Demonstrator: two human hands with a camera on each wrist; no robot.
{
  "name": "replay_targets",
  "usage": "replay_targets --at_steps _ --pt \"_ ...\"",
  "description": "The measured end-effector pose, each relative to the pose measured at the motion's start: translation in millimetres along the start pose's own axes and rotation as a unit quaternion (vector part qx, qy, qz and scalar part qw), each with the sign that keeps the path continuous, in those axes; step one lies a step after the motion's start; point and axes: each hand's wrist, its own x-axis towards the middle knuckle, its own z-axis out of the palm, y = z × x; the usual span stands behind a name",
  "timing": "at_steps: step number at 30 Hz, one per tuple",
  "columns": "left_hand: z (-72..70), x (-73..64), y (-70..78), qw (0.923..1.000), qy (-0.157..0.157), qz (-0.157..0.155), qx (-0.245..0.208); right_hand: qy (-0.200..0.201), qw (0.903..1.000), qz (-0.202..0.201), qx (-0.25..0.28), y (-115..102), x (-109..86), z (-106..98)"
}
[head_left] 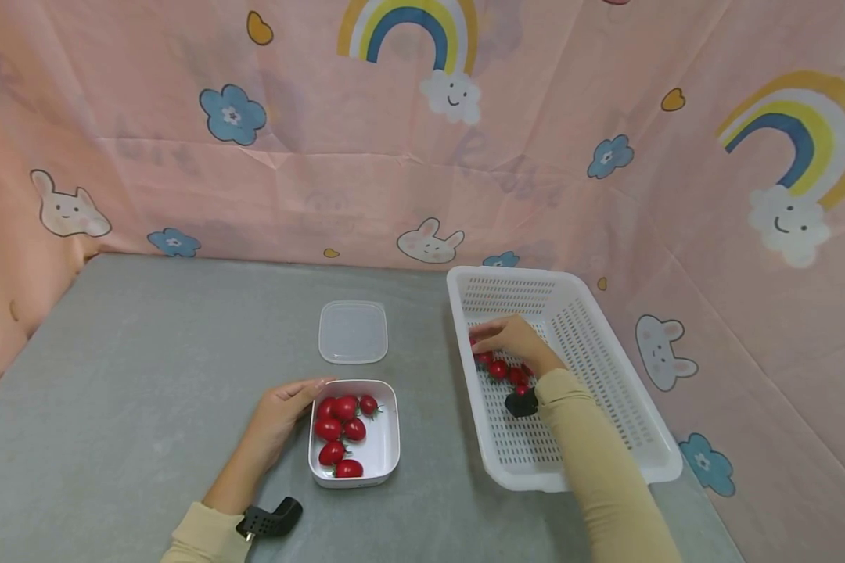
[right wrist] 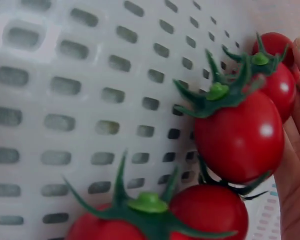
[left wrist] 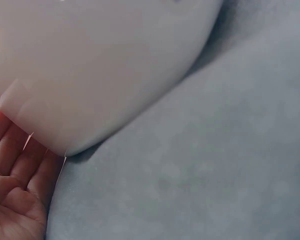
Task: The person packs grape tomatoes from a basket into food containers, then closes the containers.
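My left hand (head_left: pixel 282 410) lies against the left side of a small white container (head_left: pixel 379 461), fingers extended along its wall; the left wrist view shows the fingers (left wrist: pixel 20 150) beside that wall. Several red cherry tomatoes (head_left: pixel 345 407) with green stems lie in the container. My right hand (head_left: pixel 512 338) reaches into a white perforated basket (head_left: pixel 620 391), thumb and fingers around a cherry tomato (right wrist: pixel 273 44) by the basket's left wall. More cherry tomatoes (right wrist: pixel 240 135) lie along the basket floor nearer the wrist. The fingertips' far sides are hidden.
A translucent square lid (head_left: pixel 353 332) lies on the grey table (head_left: pixel 148 375) behind the container. The basket stands to the right, its raised rim close to the patterned pink cloth (head_left: pixel 310 180). Each wrist carries a black camera mount (head_left: pixel 271 519).
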Motion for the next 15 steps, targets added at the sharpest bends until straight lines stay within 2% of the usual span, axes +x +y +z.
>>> replay_targets --at_steps 11,15 --pt "0.6 -0.1 -0.1 1.0000 0.000 0.000 0.000 -0.003 0.9995 0.003 -0.031 0.0 4.5 4.7" --pt "0.6 -0.6 0.3 1.0000 -0.003 0.001 -0.001 0.009 0.9990 0.019 -0.038 -1.7 3.1 4.2"
